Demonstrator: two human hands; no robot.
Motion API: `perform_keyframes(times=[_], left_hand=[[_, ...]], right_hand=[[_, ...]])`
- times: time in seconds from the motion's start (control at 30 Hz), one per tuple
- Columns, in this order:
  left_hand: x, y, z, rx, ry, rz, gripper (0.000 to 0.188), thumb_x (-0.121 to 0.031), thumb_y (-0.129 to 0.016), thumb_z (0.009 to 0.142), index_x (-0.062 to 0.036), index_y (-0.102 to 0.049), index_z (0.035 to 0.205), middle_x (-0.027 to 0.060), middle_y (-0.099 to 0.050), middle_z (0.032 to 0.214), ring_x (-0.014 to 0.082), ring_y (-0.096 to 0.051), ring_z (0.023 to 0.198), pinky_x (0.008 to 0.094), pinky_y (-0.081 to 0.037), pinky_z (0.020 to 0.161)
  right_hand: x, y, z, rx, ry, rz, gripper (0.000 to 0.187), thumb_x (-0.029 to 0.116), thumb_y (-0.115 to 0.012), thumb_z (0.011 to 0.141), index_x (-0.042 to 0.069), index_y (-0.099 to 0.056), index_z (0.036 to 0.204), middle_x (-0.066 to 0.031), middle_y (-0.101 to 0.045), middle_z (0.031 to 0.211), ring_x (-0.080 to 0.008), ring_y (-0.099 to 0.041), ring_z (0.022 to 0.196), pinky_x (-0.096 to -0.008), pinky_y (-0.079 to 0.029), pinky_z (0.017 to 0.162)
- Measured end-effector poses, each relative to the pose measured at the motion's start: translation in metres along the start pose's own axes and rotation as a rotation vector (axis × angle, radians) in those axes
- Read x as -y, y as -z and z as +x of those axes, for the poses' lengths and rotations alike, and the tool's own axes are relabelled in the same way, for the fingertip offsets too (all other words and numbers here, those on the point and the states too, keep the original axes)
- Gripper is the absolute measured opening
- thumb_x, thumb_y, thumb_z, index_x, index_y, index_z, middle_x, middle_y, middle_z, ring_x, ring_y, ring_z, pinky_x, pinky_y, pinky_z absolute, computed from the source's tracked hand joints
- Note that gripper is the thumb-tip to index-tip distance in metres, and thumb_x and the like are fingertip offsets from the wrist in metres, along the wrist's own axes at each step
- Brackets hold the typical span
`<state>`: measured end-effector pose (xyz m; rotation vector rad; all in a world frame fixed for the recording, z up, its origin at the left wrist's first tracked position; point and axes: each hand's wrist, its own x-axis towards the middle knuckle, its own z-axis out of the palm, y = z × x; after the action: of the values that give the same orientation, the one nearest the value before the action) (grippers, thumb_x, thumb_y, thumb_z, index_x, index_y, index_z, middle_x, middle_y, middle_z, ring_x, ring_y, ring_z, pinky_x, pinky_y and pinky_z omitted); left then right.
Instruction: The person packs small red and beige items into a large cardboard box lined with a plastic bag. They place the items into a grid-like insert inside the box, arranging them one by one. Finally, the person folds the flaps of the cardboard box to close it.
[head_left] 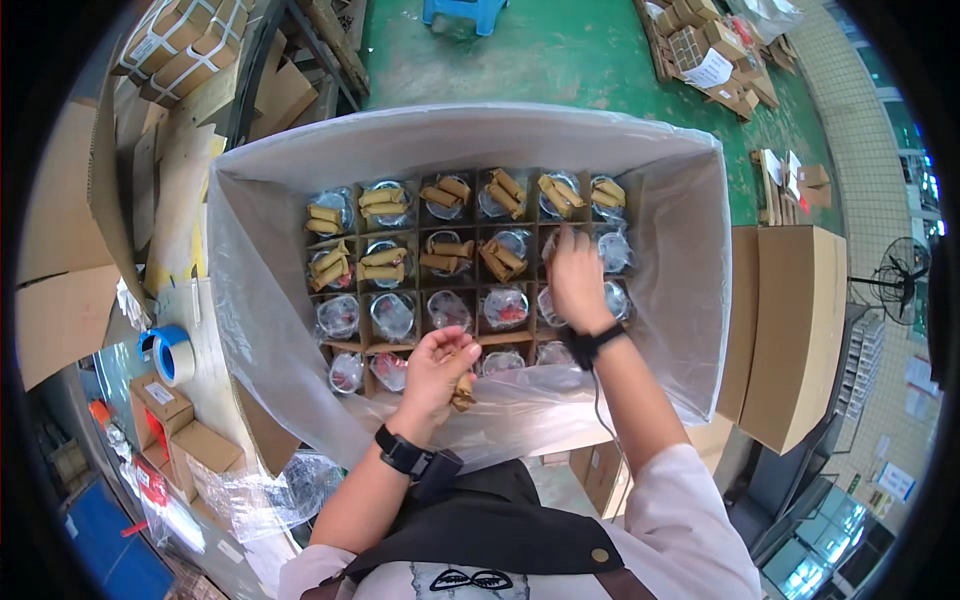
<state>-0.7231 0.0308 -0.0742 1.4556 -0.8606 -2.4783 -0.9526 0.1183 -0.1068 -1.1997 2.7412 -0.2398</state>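
A large carton (470, 133) lined with clear plastic holds a grid of cardboard dividers (415, 232), with a plastic-wrapped round item in each visible compartment. Small brown paper rolls (383, 202) lie on the wrapped items across the far row and the left part of the second row. My left hand (436, 372), above the near side of the carton, is closed on several brown paper rolls (462, 393). Farther right, my right hand (576, 280) reaches down into a second-row compartment, next to a bare wrapped item (614, 250). Its fingers are bunched; what they hold is hidden.
On the left bench lie a blue tape roll (163, 355), a small open cardboard box (165, 410) and crumpled plastic film (290, 495). Tall cardboard boxes (795, 330) stand at the right. Beyond, a blue stool (468, 12) and a loaded pallet (712, 55) rest on green floor.
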Motion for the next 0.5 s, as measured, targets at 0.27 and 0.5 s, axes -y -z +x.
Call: perform_keyframes(times=[0.27,0.5], left_hand=[[-0.007,-0.010,-0.004,0.227,-0.172,-0.006,0.023,-0.003,-0.064,0.088,-0.0025,-0.054,0.109,0.0032,-0.059,0.098,0.0126,-0.058,0.088,0.0266,-0.053,0.067],[-0.012,-0.049,-0.027,0.423,-0.435,0.342,0.041,0.004,-0.046,0.082,-0.0060,-0.051,0.122,0.0063,-0.053,0.119,0.0159,-0.053,0.105,0.0278,-0.042,0.091]], right_hand=[[0.052,0.014,-0.057,0.311,0.092,0.982,0.048,0.035,-0.059,0.092,-0.001,-0.049,0.122,-0.0133,-0.060,0.096,-0.0231,-0.058,0.090,-0.0358,-0.045,0.073],[0.028,0.086,-0.082,1.031,-0.135,1.544,0.040,0.029,-0.058,0.095,0.000,-0.049,0.121,-0.0029,-0.061,0.090,-0.0097,-0.055,0.076,-0.0243,-0.044,0.066]])
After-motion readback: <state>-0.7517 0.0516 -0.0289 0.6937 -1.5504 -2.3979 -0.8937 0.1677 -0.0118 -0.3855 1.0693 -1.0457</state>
